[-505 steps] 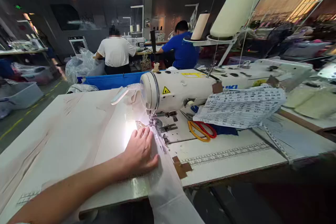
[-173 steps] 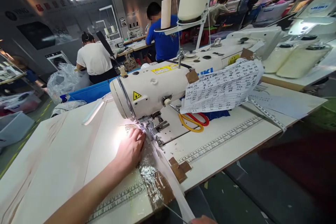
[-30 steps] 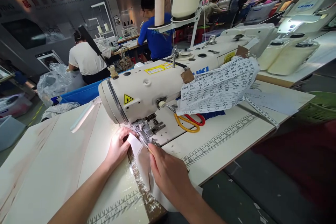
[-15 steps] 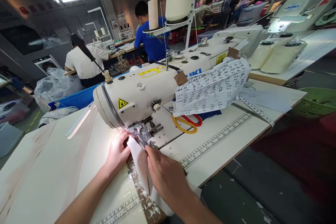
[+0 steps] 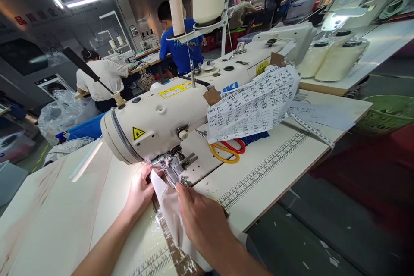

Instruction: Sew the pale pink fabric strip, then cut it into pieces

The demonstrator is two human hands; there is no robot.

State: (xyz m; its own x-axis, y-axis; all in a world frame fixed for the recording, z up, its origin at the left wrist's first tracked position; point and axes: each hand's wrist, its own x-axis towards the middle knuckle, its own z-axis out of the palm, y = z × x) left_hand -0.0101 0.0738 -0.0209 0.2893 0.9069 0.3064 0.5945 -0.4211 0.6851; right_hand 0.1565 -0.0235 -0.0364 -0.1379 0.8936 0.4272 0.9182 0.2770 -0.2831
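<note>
The right hand (image 5: 202, 213) had been raised from the edge of the table (image 5: 268, 183), so the cloth (image 5: 166, 196), lying before the machine (image 5: 168, 118), was attended by both: pinched by the left hand (image 5: 138, 194); the right's grip could not be told.

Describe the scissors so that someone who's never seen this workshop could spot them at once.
Find the big white sewing machine, then the handwritten sheet hanging along its side. At the sheet's lower left corner, partly hidden, lie the scissors: one yellow handle loop and one red, unlike the grey metal parts nearby.
</note>
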